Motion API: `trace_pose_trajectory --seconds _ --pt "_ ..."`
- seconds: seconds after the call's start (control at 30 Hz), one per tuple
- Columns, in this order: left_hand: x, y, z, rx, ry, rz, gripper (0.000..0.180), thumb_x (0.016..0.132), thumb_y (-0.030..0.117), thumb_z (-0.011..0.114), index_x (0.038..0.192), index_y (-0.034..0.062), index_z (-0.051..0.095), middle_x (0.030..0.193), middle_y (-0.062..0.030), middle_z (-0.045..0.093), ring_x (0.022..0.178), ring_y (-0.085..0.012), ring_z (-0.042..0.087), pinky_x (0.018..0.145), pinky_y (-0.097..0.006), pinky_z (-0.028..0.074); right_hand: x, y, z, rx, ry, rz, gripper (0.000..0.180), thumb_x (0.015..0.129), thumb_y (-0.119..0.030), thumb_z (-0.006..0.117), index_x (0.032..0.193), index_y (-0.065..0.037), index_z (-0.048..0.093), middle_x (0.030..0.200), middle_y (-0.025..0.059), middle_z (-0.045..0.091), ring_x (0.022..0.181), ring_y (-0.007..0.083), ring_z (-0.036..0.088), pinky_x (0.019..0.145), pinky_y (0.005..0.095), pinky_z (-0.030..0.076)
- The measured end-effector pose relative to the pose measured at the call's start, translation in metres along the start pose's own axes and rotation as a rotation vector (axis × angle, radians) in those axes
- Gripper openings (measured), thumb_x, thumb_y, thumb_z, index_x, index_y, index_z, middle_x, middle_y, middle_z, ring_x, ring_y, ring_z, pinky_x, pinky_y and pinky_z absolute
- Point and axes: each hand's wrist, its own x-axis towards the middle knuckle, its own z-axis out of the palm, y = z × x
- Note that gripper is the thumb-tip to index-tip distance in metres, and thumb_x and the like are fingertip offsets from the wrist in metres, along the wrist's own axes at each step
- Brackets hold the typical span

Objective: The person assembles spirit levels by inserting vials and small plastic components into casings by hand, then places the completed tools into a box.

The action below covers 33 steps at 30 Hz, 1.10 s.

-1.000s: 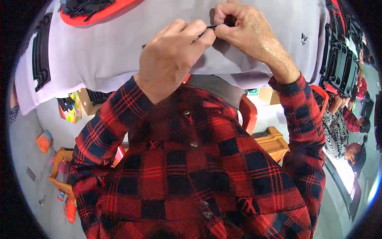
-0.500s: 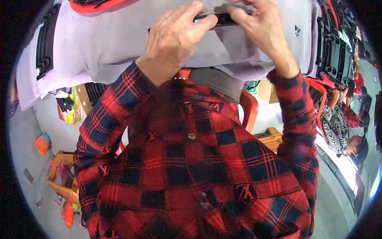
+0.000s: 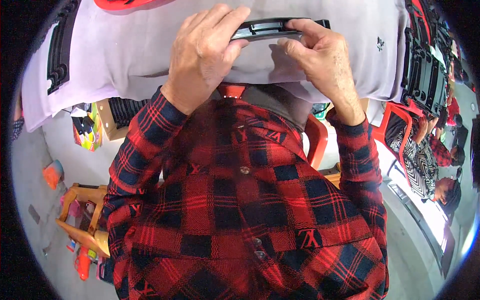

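My left hand [image 3: 202,55] grips the left end of a long, narrow black plastic part [image 3: 265,29] with a slotted recess along its middle. The part lies crosswise above a pale grey cloth-covered table [image 3: 165,45]. At its right half is my right hand [image 3: 325,57], its index fingertip touching the recess. The right thumb stands apart, just below the part, with nothing visible between thumb and index. My other right fingers are curled and partly hidden. Beyond that hand the part's right end shows.
A red tray [image 3: 117,5] sits at the far left. Long black parts [image 3: 61,52] lie on the left edge; more black parts [image 3: 425,75] are stacked right. Small black bits [image 3: 380,44] lie on the cloth. Below stand a cardboard box [image 3: 106,120] and wooden stool [image 3: 75,220]. A person [image 3: 422,155] sits right.
My left hand has shifted slightly left, and more of the black part's recess shows. The right fingers have spread; the right hand has come slightly lower and uncovered the part's right end.
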Motion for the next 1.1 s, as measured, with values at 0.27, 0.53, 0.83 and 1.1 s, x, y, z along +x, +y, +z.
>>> trace_pose_trajectory --seconds 0.27,0.53,0.83,1.1 --pt "-0.001 0.001 0.002 -0.096 0.06 -0.011 0.045 0.075 0.005 0.08 0.118 0.0035 0.067 0.1 -0.0117 0.065 0.09 -0.0319 0.065 0.077 -0.038 0.053 -0.007 -0.008 -0.007 0.631 -0.217 0.248 0.047 0.086 -0.015 0.075 0.127 0.003 0.061 0.068 -0.0053 0.057 0.056 0.0032 0.053 0.047 0.0184 0.039" --pt "-0.002 0.006 0.002 -0.101 0.035 -0.094 0.044 0.075 0.005 0.079 0.118 0.0031 0.067 0.099 -0.0127 0.064 0.088 -0.0313 0.066 0.076 -0.038 0.054 -0.006 -0.002 -0.004 0.684 -0.196 0.255 0.041 0.089 -0.014 0.071 0.128 -0.004 0.064 0.064 -0.0092 0.053 0.053 -0.0017 0.045 0.044 0.0149 0.028" --pt "0.006 0.017 -0.01 -0.188 0.054 -0.082 0.047 0.069 -0.004 0.076 0.113 -0.0047 0.062 0.091 -0.018 0.06 0.082 -0.0374 0.062 0.071 -0.041 0.051 -0.007 -0.004 -0.007 0.459 -0.153 0.201 0.037 0.091 -0.014 0.069 0.127 -0.005 0.065 0.067 -0.009 0.053 0.056 0.0001 0.047 0.047 0.0163 0.031" --pt "0.002 0.003 0.005 -0.211 0.081 -0.041 0.045 0.071 -0.005 0.072 0.115 -0.0072 0.061 0.094 -0.0205 0.059 0.085 -0.0392 0.061 0.073 -0.043 0.052 0.011 -0.026 -0.002 -0.219 -0.174 -0.501 0.043 0.08 -0.005 0.067 0.122 -0.017 0.069 0.068 0.0076 0.058 0.057 0.02 0.057 0.056 0.0346 0.049"
